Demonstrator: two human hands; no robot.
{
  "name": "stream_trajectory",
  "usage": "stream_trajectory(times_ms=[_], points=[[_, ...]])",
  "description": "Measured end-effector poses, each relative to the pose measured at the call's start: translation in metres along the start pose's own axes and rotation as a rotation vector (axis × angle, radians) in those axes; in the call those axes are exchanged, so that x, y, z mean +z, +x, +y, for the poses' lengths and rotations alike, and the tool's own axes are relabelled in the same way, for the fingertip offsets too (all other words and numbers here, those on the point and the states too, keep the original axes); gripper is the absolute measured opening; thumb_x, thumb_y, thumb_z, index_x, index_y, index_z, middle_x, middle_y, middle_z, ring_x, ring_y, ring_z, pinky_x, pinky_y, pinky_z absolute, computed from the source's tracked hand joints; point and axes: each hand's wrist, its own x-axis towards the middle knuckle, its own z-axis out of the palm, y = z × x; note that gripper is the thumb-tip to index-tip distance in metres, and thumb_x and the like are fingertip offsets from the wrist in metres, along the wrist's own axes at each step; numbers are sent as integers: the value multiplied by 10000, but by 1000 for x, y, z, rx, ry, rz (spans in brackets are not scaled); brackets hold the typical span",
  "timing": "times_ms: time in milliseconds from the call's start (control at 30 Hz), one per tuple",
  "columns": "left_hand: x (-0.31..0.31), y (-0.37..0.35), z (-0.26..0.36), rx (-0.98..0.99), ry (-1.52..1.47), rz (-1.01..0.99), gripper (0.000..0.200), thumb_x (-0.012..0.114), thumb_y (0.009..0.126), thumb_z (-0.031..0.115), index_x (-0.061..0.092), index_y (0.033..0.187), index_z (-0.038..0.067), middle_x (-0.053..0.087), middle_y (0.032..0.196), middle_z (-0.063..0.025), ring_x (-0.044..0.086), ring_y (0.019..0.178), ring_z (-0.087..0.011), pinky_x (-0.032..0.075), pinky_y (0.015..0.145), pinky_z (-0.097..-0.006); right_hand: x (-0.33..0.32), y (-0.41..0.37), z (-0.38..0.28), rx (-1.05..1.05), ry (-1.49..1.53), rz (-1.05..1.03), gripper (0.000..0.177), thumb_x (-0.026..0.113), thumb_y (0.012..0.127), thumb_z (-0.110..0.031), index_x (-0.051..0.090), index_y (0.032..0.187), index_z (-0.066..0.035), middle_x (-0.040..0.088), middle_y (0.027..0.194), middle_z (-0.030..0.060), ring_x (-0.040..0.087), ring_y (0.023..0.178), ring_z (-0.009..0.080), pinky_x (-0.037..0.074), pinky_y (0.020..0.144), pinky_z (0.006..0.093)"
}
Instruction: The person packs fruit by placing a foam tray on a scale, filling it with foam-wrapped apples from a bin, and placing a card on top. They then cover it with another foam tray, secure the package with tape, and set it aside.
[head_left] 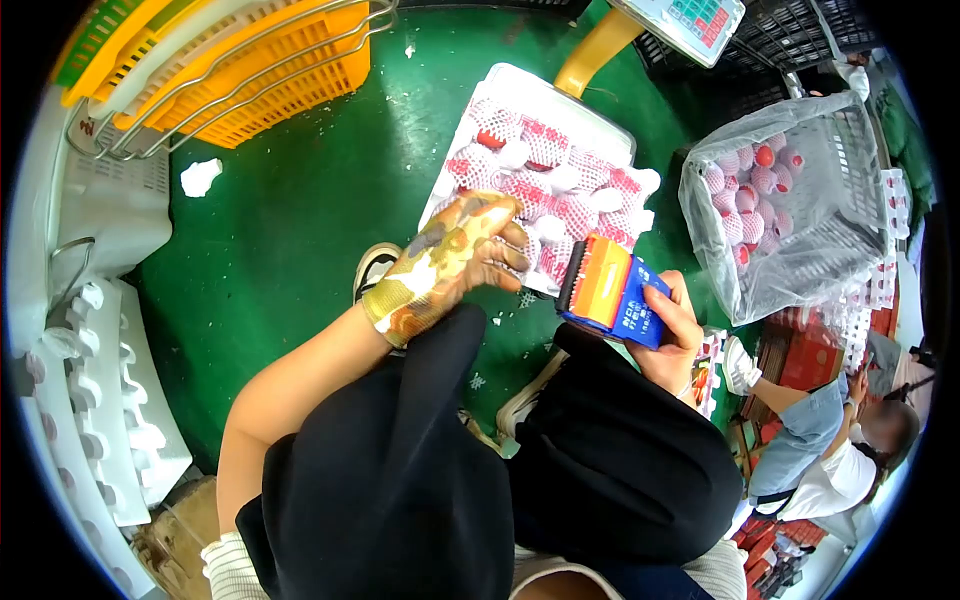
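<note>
My right hand (675,330) is wrapped round a blue and orange tape dispenser (625,297), with its dark toothed edge toward the left. My left hand (460,258), in a camouflage-patterned glove, hovers at the near left edge of a tray of fruit; its fingers are loosely bent and apart, with nothing seen in them. Fruits in white and pink foam nets (575,213) fill the tray, which sits on a scale platform (600,118). Part of the nearest fruit is hidden behind the glove.
Yellow crates (300,85) with wire handles stand at upper left. A crate lined with clear plastic (720,245) holds netted fruit at right. The scale display (690,25) rises at the top. White moulded trays (110,390) lean at left. Another person (825,470) is at lower right.
</note>
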Motion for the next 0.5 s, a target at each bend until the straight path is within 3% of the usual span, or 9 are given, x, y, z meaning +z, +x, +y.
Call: stream_trajectory(times_ms=[100, 167, 233, 267, 367, 400, 467, 500], points=[[-2, -7, 1, -126, -68, 7, 514, 529, 949, 445, 494, 1238, 21, 629, 1023, -166, 652, 878, -293, 573, 710, -393, -3, 4, -6, -41, -63, 10, 703, 742, 622, 185, 610, 1228, -145, 541, 994, 110, 529, 863, 197, 439, 738, 262], [20, -14, 10, -179, -25, 18, 454, 538, 961, 398, 524, 1206, 16, 636, 960, -133, 656, 823, -262, 572, 707, -372, -5, 5, -5, -42, -131, 27, 574, 776, 581, 90, 684, 1116, -94, 572, 931, 118, 566, 830, 242, 451, 716, 300], [28, -15, 11, -218, 232, 31, 377, 591, 950, 327, 561, 1157, 14, 639, 912, -97, 655, 771, -204, 564, 665, -318, -4, 8, -7, -31, -158, 38, 556, 780, 575, 68, 700, 1094, -113, 575, 921, 121, 567, 812, 253, 454, 703, 306], [28, -14, 5, -164, 432, 33, 457, 561, 963, 333, 530, 1218, -46, 642, 921, -128, 651, 784, -202, 548, 649, -295, -5, 10, -9, -46, -209, -15, 559, 780, 562, 64, 707, 1084, -121, 575, 921, 120, 569, 806, 254, 455, 699, 307], [28, -16, 11, -74, 383, 35, 270, 638, 927, 206, 624, 1052, -33, 638, 819, -74, 624, 661, -136, 516, 584, -249, -4, 11, -15, -27, -241, -52, 584, 774, 540, 45, 720, 1084, -158, 582, 926, 108, 565, 814, 259, 462, 717, 317], [26, -18, 9, -87, 390, 33, 270, 638, 927, 206, 624, 1052, -33, 638, 819, -74, 624, 661, -136, 516, 584, -249, -6, 12, -18, 10, -283, -166, 607, 771, 534, 36, 717, 1101, -173, 587, 938, 100, 558, 828, 260, 462, 732, 329], [16, -20, 1, -99, 710, 265, 211, 635, 928, 169, 639, 1005, -28, 637, 779, -57, 603, 632, -105, 503, 559, -230, -11, 10, -18, 22, -326, -361, 674, 759, 514, 18, 705, 1145, -212, 591, 977, 86, 534, 859, 280, 456, 771, 378], [5, -20, 3, -60, 710, 304, 150, 633, 923, 126, 654, 955, -19, 634, 748, -37, 580, 613, -79, 479, 539, -212, -20, 7, -18, 31, -321, -345, 674, 759, 514, 18, 705, 1145, -212, 591, 977, 86, 534, 859, 280, 456, 771, 378]])
